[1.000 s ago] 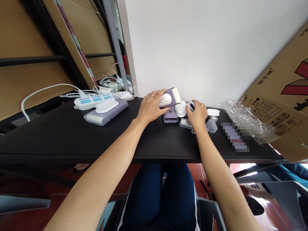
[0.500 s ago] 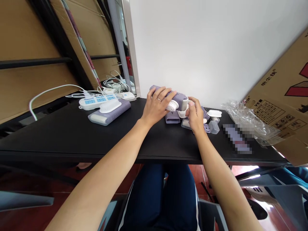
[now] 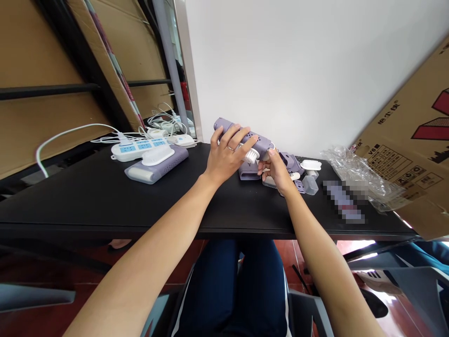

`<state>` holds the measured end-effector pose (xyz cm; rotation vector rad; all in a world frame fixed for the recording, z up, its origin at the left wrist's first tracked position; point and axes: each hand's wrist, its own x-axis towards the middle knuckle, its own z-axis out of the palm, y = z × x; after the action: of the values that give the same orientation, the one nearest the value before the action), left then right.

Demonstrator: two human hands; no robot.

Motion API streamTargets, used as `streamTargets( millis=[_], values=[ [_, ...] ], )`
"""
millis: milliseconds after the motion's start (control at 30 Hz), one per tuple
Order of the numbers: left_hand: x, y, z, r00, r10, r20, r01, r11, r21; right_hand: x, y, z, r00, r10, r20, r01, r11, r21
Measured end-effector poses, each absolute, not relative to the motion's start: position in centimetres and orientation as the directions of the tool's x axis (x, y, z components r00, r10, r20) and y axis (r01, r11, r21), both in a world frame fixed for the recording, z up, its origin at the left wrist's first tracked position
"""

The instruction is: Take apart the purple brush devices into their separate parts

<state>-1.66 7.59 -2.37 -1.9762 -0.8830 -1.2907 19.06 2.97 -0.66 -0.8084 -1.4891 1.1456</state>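
A long purple case (image 3: 264, 146) with small holes in its side is held up above the black table. My left hand (image 3: 224, 157) wraps over its top, fingers closed round it. A white-bristled brush (image 3: 251, 156) sticks out below those fingers, against the case's near side. At the case's right end, my right hand (image 3: 277, 171) grips with the thumb on top and other fingers underneath, partly hiding that end. Beneath the hands lies an open-ended purple sleeve (image 3: 249, 173). Right of my right hand are another purple part (image 3: 292, 163), a white brush (image 3: 311, 164) and a clear plastic cup (image 3: 310, 185).
On the left, a second purple case (image 3: 164, 164) with a white piece on top lies before a power strip (image 3: 136, 147) and tangled cables. Crumpled clear plastic (image 3: 361, 173) and a cardboard box (image 3: 410, 154) stand at the right. A white panel (image 3: 280, 70) rises behind the table (image 3: 140, 206).
My right hand has moved slightly left and down, its thumb now over the case's right end, which showed pale ribs before. The held case has turned a little.
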Motion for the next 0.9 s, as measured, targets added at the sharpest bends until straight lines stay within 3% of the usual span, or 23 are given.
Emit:
streamTargets(
  millis=[333,533,900],
  values=[
    [-1.8,7.81,-2.67,0.329,0.181,0.927,0.783,-0.601,-0.16,18.94,2.98,0.04,-0.242,0.943,0.229,-0.172,0.19,-0.967],
    [-1.62,7.97,-2.96,0.343,0.135,0.93,0.767,-0.612,-0.193,18.79,3.07,-0.03,-0.178,0.955,0.238,-0.192,0.204,-0.96],
    [-1.11,7.78,-2.77,0.296,0.214,0.931,0.777,-0.621,-0.104,18.33,3.07,-0.33,-0.085,0.967,0.242,-0.221,0.219,-0.95]
  ],
)
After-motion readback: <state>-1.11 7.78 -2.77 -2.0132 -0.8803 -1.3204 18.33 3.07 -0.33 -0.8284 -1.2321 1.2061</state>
